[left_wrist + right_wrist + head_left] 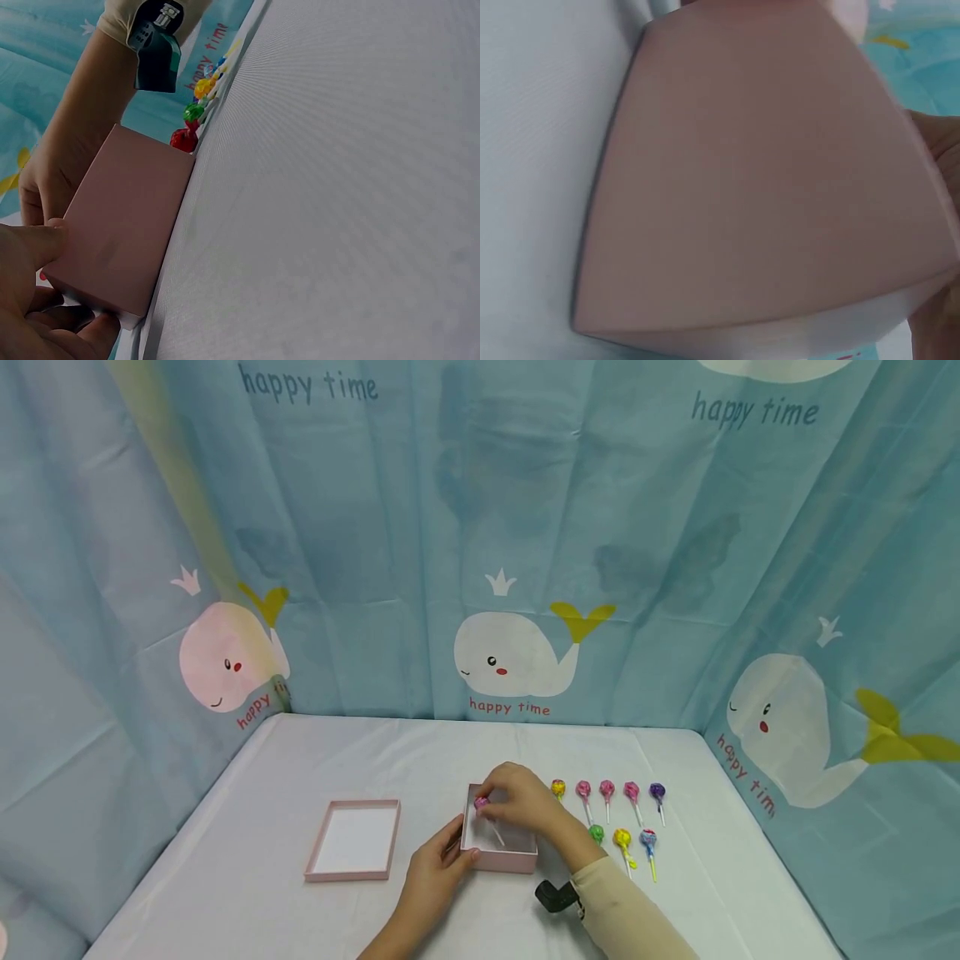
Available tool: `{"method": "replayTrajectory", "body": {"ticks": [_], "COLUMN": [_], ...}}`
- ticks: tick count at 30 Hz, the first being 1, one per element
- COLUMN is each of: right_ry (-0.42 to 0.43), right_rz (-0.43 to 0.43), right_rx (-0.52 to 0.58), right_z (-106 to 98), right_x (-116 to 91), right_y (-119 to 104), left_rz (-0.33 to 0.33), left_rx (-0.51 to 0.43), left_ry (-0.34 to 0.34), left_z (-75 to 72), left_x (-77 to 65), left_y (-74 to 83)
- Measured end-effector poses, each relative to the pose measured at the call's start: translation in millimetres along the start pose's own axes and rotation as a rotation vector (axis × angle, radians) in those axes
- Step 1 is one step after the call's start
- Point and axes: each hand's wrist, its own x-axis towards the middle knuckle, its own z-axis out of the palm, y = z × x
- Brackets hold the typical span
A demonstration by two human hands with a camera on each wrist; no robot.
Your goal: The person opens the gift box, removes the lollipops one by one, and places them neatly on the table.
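Note:
A pink open-topped box point(506, 861) stands on the white table in front of me. My left hand point(431, 877) grips its near left corner, with the thumb on the near wall and the fingers around the left side; the left wrist view shows this box point(124, 217) and the thumb against it. Over the box's inside, my right hand point(521, 800) pinches a pink lollipop point(482, 803) by its wrapped head. Its white stick slants down toward the near right. In the right wrist view the box wall point(757, 172) fills most of the picture and hides the lollipop.
Right of the box lie several lollipops in two rows, including a purple one point(657, 791), a yellow one point(622, 837) and a green one point(596, 833) partly behind my right forearm. A shallow pink lid point(310, 852) rests at the left. A whale-print curtain point(360, 652) surrounds the table.

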Motion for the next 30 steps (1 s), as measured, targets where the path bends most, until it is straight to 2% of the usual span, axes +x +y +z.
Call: {"method": "replayTrajectory", "body": {"ticks": [5, 9, 12, 18, 25, 30], "right_ry": [0.089, 0.149, 0.169, 0.197, 0.252, 0.294], "right_rz": [-0.013, -0.005, 0.027, 0.074, 0.139, 0.153], "right_rx": [0.045, 0.087, 0.113, 0.092, 0.093, 0.088], "right_z": [-10.3, -19.9, -28.2, -45.8, -69.0, -85.6], "right_x": [-1.4, -5.1, -8.8, -20.8, -42.0, -57.1], "right_y": [-2.1, -1.8, -0.9, 2.4, 6.2, 9.4], "left_rz": [0.007, -0.016, -0.025, -0.028, -0.042, -0.049], "left_rx": [0.019, 0.028, 0.019, 0.019, 0.021, 0.021], "left_ry": [0.006, 0.019, 0.025, 0.030, 0.017, 0.024], "left_z": [0.5, 1.3, 1.5, 2.1, 2.4, 2.8], "left_x": [0.3, 0.0, 0.1, 0.7, -0.3, -0.9], "left_y": [-1.1, -0.3, 1.0, 2.6, 2.2, 2.6]}}
